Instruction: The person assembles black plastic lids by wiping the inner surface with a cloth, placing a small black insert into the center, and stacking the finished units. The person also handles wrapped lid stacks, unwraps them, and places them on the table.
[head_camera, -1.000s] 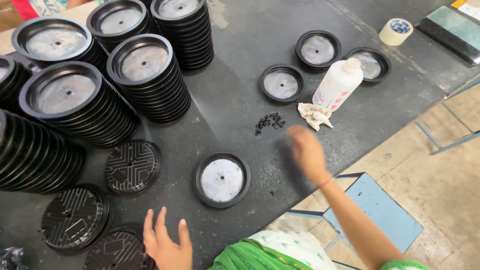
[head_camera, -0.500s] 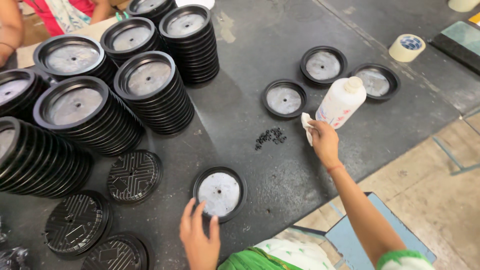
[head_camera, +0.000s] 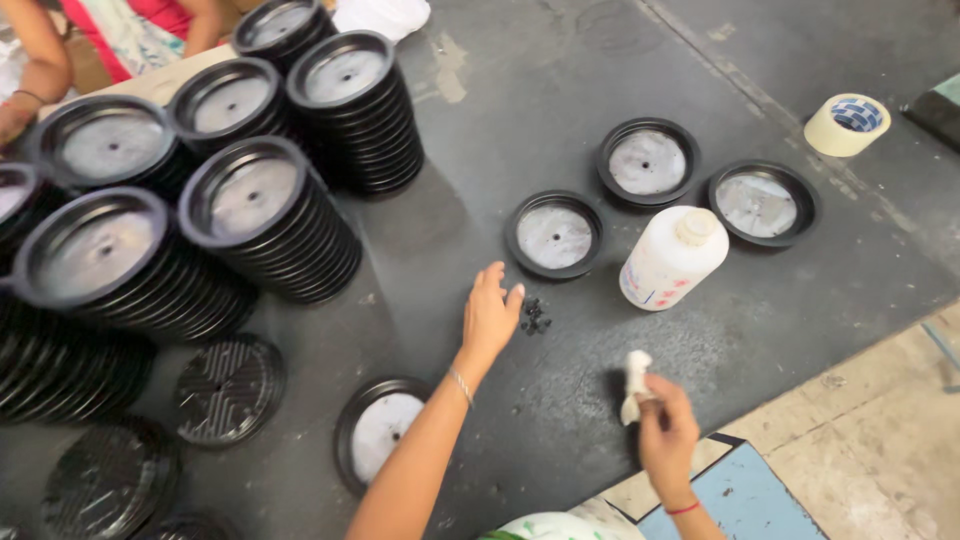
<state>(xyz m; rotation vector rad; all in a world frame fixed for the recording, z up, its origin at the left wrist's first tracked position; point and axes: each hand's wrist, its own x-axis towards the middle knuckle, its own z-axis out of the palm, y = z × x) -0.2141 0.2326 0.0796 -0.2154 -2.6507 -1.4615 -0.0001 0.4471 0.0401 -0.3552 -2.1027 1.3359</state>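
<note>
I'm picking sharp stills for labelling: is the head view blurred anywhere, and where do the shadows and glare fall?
Head view: left hand slightly motion-soft near the small black parts; right hand holding the white cloth reads sharper. Soft, even light; a faint shadow lies beside the white bottle. Mild sheen on the stacked black discs, no harsh glare.

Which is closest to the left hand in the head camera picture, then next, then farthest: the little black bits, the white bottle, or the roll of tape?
1. Little black bits, right beside the left hand.
2. White bottle, farther right.
3. Roll of tape, far upper right.
</note>
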